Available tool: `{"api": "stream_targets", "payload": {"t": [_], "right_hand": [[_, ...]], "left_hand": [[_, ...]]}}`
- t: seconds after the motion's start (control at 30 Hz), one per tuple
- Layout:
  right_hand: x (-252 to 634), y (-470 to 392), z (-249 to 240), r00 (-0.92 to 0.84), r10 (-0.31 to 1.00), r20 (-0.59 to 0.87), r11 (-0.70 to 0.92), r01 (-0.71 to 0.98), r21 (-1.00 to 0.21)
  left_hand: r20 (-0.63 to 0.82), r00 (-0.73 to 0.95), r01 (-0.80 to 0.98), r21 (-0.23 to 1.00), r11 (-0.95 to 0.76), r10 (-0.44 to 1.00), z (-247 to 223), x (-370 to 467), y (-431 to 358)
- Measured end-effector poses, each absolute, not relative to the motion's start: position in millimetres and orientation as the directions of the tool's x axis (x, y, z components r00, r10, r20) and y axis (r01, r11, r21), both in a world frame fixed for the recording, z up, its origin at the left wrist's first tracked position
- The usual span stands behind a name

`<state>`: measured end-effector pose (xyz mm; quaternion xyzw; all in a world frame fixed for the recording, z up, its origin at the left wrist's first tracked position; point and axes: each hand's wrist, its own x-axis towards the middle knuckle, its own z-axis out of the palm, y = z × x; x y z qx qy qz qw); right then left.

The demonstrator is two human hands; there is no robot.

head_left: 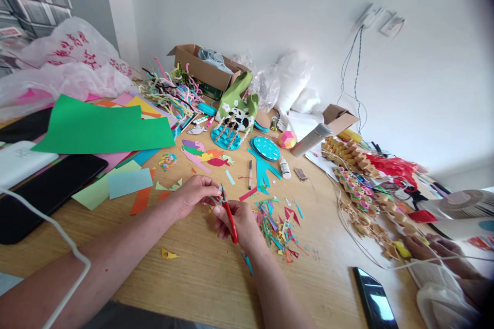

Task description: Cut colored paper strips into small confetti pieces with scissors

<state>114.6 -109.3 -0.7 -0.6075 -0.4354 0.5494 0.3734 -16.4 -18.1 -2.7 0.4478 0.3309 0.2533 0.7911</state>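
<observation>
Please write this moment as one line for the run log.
right hand: grips red scissors | left hand: pinches small paper piece at blades | table: paper scraps beside hands | another person's hands at right edge

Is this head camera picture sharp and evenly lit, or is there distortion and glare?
Head view: soft daylight with weak shadows; the right hand with red scissors and the left hand look sharp; wide-lens bending curves the edges; corners darken; the phone screen reflects light.

Two bare forearms, no sleeves in view, left hand (192, 193) and right hand (236, 222) ungloved, no rings, watch or wristbands seen, dark grey garment edge at bottom of frame
</observation>
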Motion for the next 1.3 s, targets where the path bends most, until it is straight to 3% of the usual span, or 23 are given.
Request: {"api": "stream_targets", "payload": {"t": [1.3], "right_hand": [[116.1, -110.7, 0.9, 0.006, 0.927, -0.374, -0.371, 0.152, -0.916]], "left_hand": [[-0.255, 0.663, -0.033, 0.929, 0.368, 0.704, -6.8, -18.5, -14.0]]}}
